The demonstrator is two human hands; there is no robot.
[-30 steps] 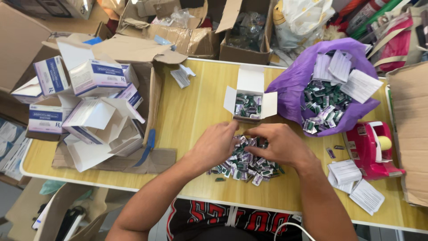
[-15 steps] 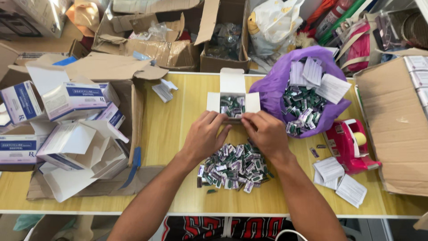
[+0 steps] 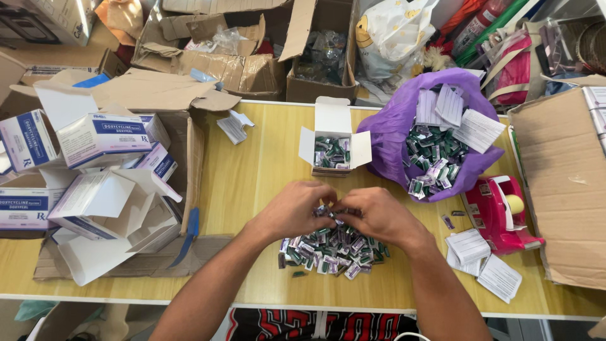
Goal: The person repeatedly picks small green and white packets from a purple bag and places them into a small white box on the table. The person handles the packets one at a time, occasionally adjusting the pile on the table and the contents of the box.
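**Both hands pinched together over a heap of capsule strips**

Nearest: the pile of small foil capsule strips (image 3: pixel 331 249), green, purple and silver, lies on the yellow table (image 3: pixel 252 183) directly under and just toward the body from both hands. The heap spreads wider side to side than front to back; single strips point every way, no common axis.

Left hand (image 3: pixel 295 210) and right hand (image 3: pixel 377 216) meet fingertip to fingertip above the far edge of the heap. Fingers curled, pinching a small bundle of strips (image 3: pixel 329 211) between them. Which way the bundle's long axis runs cannot be told; the fingers cover most of it.

Right of the right hand: folded paper leaflets (image 3: pixel 483 262), then a pink tape dispenser (image 3: pixel 502 211), then a large cardboard flap (image 3: pixel 562 183) closing off that side. Two loose strips lie between hand and dispenser.

Left of the left hand: bare table, then an open carton of white and blue medicine boxes (image 3: pixel 95 177), some flattened.

Just beyond the hands: a bare band of table, then a small white box (image 3: pixel 333 148), flaps open, strips inside. Beside it, beyond the right hand, a purple bag (image 3: pixel 394 136) holding more strips and leaflets.

Farthest: brown cartons (image 3: pixel 240 69) past the table's far edge.
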